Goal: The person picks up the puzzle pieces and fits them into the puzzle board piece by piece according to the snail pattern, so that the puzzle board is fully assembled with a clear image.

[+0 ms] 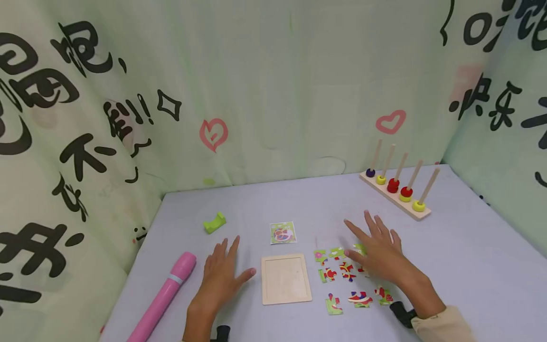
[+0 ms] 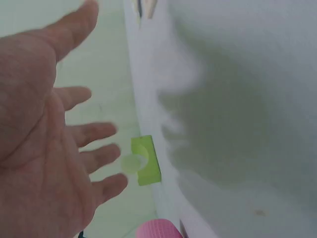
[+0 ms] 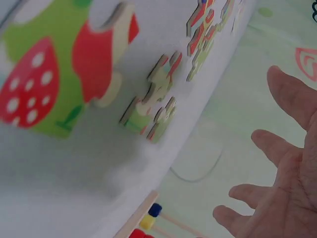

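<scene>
My left hand point(image 1: 220, 273) hovers left of a square wooden puzzle tray point(image 1: 286, 302), fingers spread and palm free in the left wrist view. Over the far right of several colourful jigsaw pieces point(image 1: 334, 304), my right hand point(image 1: 380, 251) is held with its fingers apart. It covers part of some pieces and grips nothing. In the right wrist view, a piece with a red spotted mushroom point(image 3: 34, 84) lies close to the camera, with other pieces beyond it. A small printed picture card point(image 1: 282, 233) lies behind the tray.
A pink tube point(image 1: 164, 299) with a pale band lies left of my left hand. Farther back is a green notched block point(image 1: 214, 223). A wooden peg stand point(image 1: 397, 192) with coloured rings stands at the back right. Printed curtains point(image 1: 273, 95) border the table.
</scene>
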The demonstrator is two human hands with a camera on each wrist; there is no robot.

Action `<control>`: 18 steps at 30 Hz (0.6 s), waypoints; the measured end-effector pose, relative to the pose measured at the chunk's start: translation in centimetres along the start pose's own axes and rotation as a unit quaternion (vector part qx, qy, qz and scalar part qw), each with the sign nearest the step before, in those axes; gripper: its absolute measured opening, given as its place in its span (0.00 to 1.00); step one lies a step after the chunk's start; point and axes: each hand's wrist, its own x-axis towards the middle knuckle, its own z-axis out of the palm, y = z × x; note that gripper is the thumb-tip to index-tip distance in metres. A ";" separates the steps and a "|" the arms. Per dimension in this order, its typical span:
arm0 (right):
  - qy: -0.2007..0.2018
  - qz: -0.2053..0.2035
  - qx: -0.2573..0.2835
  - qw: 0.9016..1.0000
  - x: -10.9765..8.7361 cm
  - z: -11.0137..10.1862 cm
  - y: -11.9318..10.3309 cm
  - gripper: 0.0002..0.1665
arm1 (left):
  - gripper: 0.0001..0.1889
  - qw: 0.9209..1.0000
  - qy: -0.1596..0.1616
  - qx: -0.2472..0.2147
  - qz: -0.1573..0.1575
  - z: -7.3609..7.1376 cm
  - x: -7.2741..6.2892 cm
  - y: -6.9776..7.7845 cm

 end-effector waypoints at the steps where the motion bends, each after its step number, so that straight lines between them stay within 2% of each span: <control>1: 0.001 -0.006 -0.005 1.000 0.2 0.2 -0.4 0.46 | 0.47 1.000 -0.012 -0.002 0.004 0.0 0.0 -0.1; 6: 0.012 -0.038 -0.007 0.999 0.8 0.9 -2.1 0.41 | 0.47 0.998 -0.052 -0.008 0.028 0.3 0.2 -0.3; 12: -0.012 -0.053 -0.009 0.999 1.7 1.7 -3.1 0.25 | 0.50 0.993 -0.080 -0.021 0.082 1.3 0.4 0.1; 15: -0.026 -0.054 -0.001 0.998 2.1 2.2 -3.5 0.20 | 0.51 0.991 -0.097 -0.033 0.084 1.7 0.3 0.3; 18: -0.026 -0.060 0.002 0.998 2.4 2.7 -3.8 0.18 | 0.50 0.991 -0.109 -0.033 0.072 2.0 0.1 0.3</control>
